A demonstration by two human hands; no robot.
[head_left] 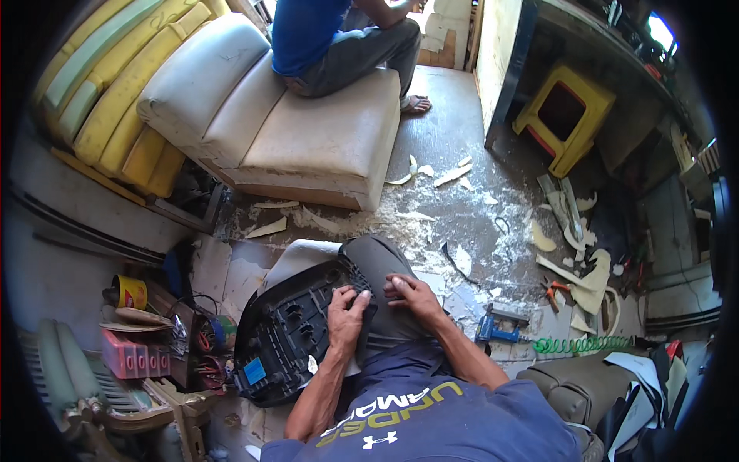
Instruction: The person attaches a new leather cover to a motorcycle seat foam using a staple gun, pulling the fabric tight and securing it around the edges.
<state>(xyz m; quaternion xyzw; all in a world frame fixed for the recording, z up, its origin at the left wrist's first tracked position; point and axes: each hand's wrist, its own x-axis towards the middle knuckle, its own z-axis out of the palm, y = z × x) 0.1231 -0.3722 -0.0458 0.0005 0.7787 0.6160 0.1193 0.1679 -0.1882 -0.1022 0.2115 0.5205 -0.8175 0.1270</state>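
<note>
you have a broad, curved black plastic panel in front of you on your left, its moulded, ribbed side facing up, just beside your dark grey trouser leg; a bright blue rectangular patch sits near the panel's lower left end. your left hand is at the panel's right edge, fingers curled and thumb drawn in toward them, but i cannot tell whether they grip the edge or something small. your right hand is just to the right of it, above the trouser leg, with fingers bent and the thumb near them; whether anything is pinched there, i cannot tell. on the floor to your right lie a blue metal staple gun, a green coiled air hose and orange-handled pliers, near cream-coloured foam scraps. ahead of you, a person in a blue shirt sits on a white padded sofa seat, and a yellow plastic stool stands off to the right.
</note>
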